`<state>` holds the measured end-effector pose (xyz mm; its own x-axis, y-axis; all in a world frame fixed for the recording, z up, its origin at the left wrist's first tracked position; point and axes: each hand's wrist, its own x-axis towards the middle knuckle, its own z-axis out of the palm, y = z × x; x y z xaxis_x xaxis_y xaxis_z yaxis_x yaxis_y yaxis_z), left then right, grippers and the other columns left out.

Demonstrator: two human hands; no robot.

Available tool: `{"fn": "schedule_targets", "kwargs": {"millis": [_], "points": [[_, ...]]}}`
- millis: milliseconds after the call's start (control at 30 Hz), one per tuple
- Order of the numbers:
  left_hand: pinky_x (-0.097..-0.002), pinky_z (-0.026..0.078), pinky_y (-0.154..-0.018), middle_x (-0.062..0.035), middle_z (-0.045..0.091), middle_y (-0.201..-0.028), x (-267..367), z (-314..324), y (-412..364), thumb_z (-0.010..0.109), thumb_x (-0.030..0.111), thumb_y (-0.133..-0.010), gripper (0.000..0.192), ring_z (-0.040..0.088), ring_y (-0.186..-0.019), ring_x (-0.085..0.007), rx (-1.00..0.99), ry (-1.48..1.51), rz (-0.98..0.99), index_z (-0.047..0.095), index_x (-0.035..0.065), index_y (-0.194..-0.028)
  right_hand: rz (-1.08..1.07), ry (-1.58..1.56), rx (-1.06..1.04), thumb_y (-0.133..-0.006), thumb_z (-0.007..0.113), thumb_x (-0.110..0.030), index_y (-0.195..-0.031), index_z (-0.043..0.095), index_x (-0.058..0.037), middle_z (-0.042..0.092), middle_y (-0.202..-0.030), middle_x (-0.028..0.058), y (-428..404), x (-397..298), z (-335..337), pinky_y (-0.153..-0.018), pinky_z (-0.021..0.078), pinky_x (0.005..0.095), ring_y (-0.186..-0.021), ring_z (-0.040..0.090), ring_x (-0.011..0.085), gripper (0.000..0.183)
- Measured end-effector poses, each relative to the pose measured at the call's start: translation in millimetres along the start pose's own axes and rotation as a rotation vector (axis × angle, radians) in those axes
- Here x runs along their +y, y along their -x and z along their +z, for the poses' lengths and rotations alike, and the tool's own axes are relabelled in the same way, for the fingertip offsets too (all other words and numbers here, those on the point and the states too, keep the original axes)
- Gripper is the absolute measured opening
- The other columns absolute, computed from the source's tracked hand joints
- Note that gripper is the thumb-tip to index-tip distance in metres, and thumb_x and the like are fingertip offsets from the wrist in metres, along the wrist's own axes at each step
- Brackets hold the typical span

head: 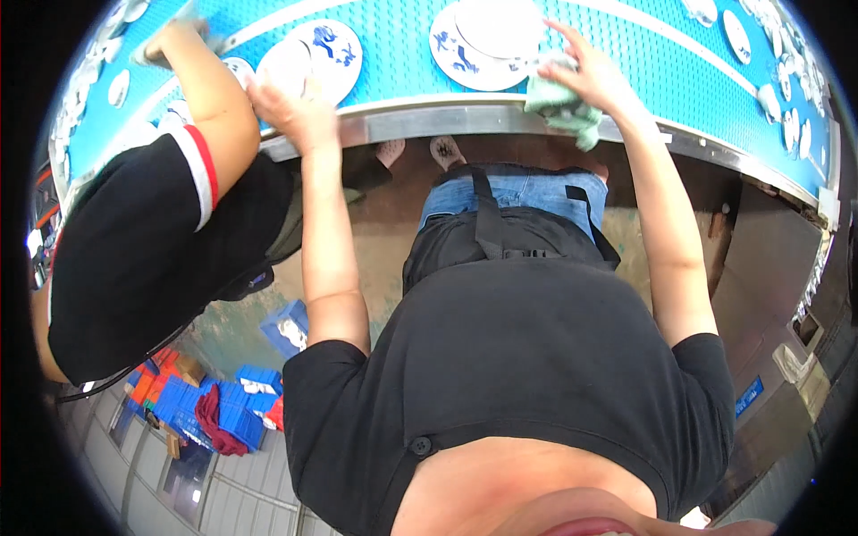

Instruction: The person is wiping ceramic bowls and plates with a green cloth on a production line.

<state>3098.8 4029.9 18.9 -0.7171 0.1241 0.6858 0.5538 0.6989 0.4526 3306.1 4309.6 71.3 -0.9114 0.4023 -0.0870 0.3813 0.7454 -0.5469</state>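
Note:
My left hand point(295, 110), slightly blurred, is at the near edge of a white dish point(285, 63); whether it grips the dish cannot be told. That dish lies over a white plate with blue patterns point(338, 60). At my right hand point(590, 74) a pale green cloth point(570, 110) hangs from the palm over the belt's metal rim, with thumb and fingers spread. Beside these fingers is a stack: a plain white dish point(499, 27) on a blue-patterned plate point(456, 60). Both stacks rest on a blue textured conveyor belt point(395, 60).
A metal rim point(436, 120) edges the belt in front of me. Close on the left, a co-worker's arm point(214, 100) reaches over the belt. Small white pieces point(794, 60) lie along the belt's far right. Blue crates point(228, 409) stand on the floor behind.

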Motion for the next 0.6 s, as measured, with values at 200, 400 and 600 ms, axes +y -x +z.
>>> {"fn": "schedule_targets", "kwargs": {"millis": [200,400,600], "points": [[-0.0423,0.023,-0.099,-0.0185,0.036,-0.129,65,27,36,0.054,0.05,-0.072,0.061,0.03,-0.121,-0.0309,-0.878,-0.21,0.182,0.049,0.0091,-0.117,0.087,-0.093,-0.289,-0.068,0.068,-0.021,-0.113,0.043,-0.012,0.058,-0.097,0.0124,-41,16,62,-0.074,0.0439,0.0333,-0.089,0.055,0.0231,0.053],[-0.0393,0.032,-0.094,-0.0204,0.047,-0.116,56,53,40,0.052,0.048,-0.073,0.059,0.04,-0.112,-0.0353,-0.906,-0.027,0.254,0.05,0.0054,-0.114,0.143,-0.751,-0.089,-0.07,0.066,-0.007,-0.092,0.054,-0.0059,0.062,-0.08,0.0069,-6,49,65,-0.063,0.0464,0.0246,-0.073,0.058,0.0127,0.025],[-0.0388,0.033,-0.093,-0.0207,0.045,-0.12,14,64,41,0.05,0.049,-0.073,0.059,0.042,-0.11,-0.0345,-1.007,-0.05,0.237,0.05,0.0079,-0.115,-0.011,-0.817,0.096,-0.065,0.072,-0.038,-0.105,0.051,-0.0088,0.057,-0.089,0.0006,123,87,28,-0.071,0.0429,0.0238,-0.081,0.053,0.0097,0.054]]}}
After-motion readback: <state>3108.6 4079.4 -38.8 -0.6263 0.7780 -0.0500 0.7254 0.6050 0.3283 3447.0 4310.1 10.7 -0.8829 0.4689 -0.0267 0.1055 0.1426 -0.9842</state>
